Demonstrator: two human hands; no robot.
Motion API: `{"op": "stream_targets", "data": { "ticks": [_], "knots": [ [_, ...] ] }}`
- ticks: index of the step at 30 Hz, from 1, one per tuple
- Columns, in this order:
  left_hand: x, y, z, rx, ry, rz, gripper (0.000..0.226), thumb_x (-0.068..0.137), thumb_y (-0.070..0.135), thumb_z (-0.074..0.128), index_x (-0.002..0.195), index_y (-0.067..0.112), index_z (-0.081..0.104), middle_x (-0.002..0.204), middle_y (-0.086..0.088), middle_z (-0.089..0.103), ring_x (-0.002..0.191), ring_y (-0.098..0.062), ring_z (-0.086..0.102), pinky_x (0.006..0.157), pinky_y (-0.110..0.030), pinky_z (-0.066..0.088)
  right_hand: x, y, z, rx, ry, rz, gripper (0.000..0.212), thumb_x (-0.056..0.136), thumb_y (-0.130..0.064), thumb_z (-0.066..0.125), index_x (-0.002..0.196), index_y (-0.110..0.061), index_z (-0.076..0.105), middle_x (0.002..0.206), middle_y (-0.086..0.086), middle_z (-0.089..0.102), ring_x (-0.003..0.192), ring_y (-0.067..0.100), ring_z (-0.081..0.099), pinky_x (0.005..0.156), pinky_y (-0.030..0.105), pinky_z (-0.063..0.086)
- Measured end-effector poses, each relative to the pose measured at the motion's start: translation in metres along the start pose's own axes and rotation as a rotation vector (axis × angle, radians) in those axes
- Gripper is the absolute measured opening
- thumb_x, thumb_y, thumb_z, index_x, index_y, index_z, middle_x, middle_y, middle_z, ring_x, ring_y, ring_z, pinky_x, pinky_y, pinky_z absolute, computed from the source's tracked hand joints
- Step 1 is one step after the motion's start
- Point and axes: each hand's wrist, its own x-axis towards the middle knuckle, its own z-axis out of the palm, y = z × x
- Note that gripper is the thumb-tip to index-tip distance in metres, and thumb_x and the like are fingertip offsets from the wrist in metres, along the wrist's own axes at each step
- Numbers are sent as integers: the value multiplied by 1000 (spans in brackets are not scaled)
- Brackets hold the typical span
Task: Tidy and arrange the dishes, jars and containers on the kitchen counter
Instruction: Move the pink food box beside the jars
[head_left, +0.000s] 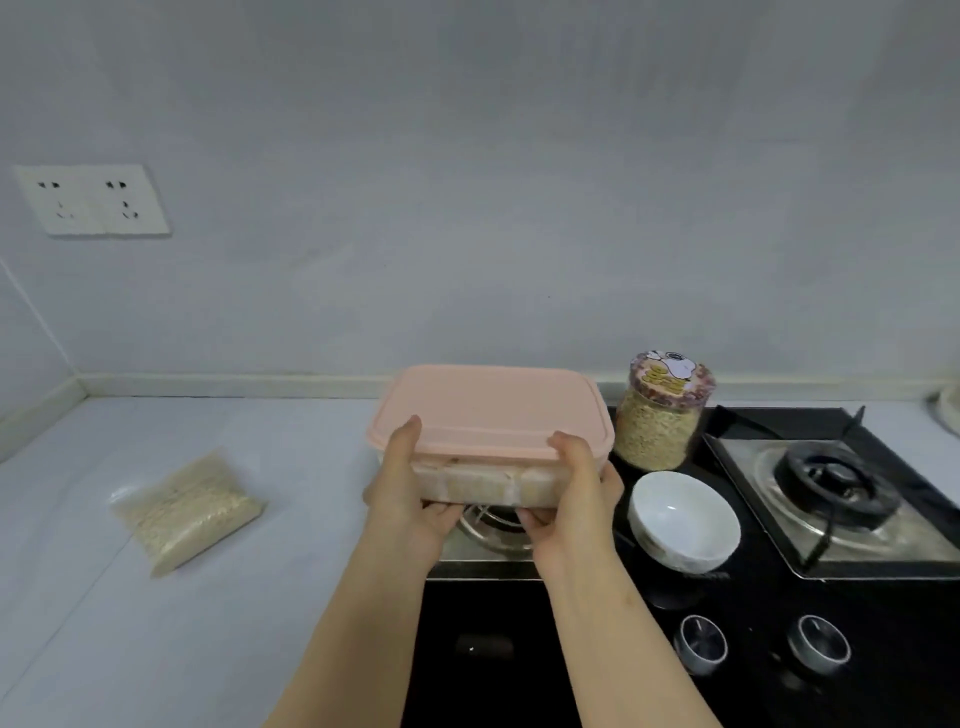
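A large rectangular clear plastic container with a pink lid (488, 410) is held clear of the surface, above the left burner of the hob. The left hand (405, 499) and the right hand (576, 493) are both clamped on its near side, thumbs on the lid rim and fingers curled beneath the base. The pale blocks inside it are too blurred to name. Just to its right, close to the bench's back edge, stands a clear round jar of grain with a cartoon-printed lid (660, 415). In front of the jar a white ceramic bowl (685, 525) sits on the hob glass. A clear plastic bag of grain (189, 512) lies alone, well apart, on the left half of the bench. The tidying looks to be at an early stage: nothing is grouped yet, the container needs a resting place, and the jar and bowl probably ought to come off the hob. The wall is plain pale grey, and below it the smooth white bench (208, 649) runs to a corner at the left. A black glass gas hob (769, 691) takes up the right end, and a white double wall socket (91, 200) is mounted high on the left.
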Motion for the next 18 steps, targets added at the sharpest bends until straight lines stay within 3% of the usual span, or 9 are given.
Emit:
{"op": "stream_targets", "data": {
  "ticks": [4,8,12,15,18],
  "knots": [
    [-23,-37,29,52,-21,-13,61,75,28,73,127,13,46,112,-14,62,85,-24,65,66,-38,56,-1,-38,-44,20,1,-4,60,78,-26,64,132,-28,38,119,4,56,106,29,57,83,41,50],
    [-57,-89,72,82,-82,-49,58,77,26,70,128,14,45,115,-14,62,88,-26,64,70,-41,56,-8,-91,-103,51,19,-63,54,80,-26,64,129,-26,42,116,8,58,101,31,59,74,39,53],
    [-91,-156,115,143,-182,-121,66,73,28,72,130,13,42,117,-15,62,89,-26,66,52,-35,56,-14,-148,-173,68,67,-139,51,80,-27,63,128,-25,45,118,9,59,102,31,60,77,40,53],
    [-120,-207,144,161,-230,-186,65,73,27,73,129,14,43,117,-16,61,92,-30,65,65,-40,57,-19,-185,-227,86,118,-195,56,79,-28,63,131,-25,43,115,9,61,99,30,61,67,35,52],
    [-141,-248,168,194,-282,-225,69,70,29,73,130,15,43,118,-15,61,92,-30,65,61,-38,57,-23,-215,-273,116,180,-224,58,78,-27,65,132,-25,43,111,9,62,96,29,62,65,34,51]
  ]
}}
